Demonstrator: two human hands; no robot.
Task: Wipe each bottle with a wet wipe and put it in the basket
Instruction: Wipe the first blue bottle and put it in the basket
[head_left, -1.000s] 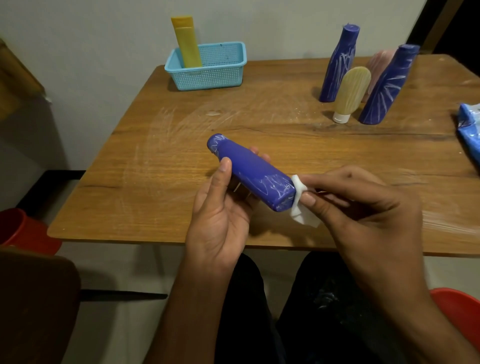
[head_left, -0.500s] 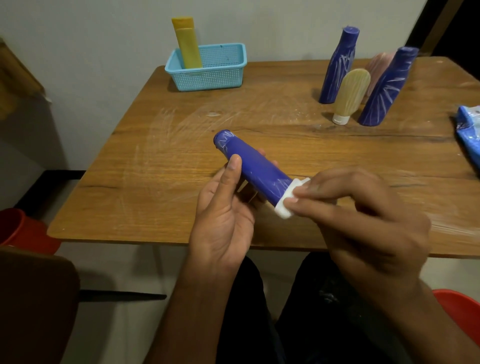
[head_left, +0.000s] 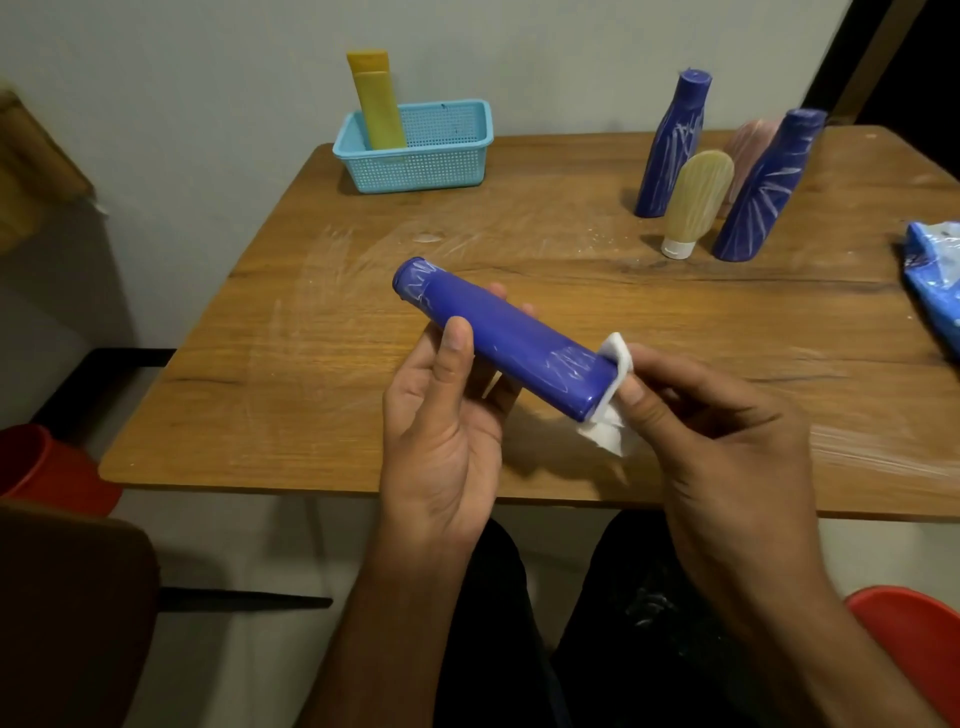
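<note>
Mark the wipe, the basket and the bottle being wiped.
wipe (head_left: 618, 358): head view, fold over the bottle's end
basket (head_left: 431, 169): head view, front wall
bottle (head_left: 504, 332): head view, mid-body

We count six bottles: three blue, one yellow, one beige, one pink. We count one basket and one wipe.

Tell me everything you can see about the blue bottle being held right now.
The blue bottle is a smooth, glossy plastic one, long and rounded, with its cap end pointing up-left and its flat base down-right. It lies tilted above the wooden table's near edge. White streaks mark the cap end and the area near the base; the middle looks clean. The left hand cradles it from below, thumb on top. The right hand presses a white wet wipe around the base.
</note>
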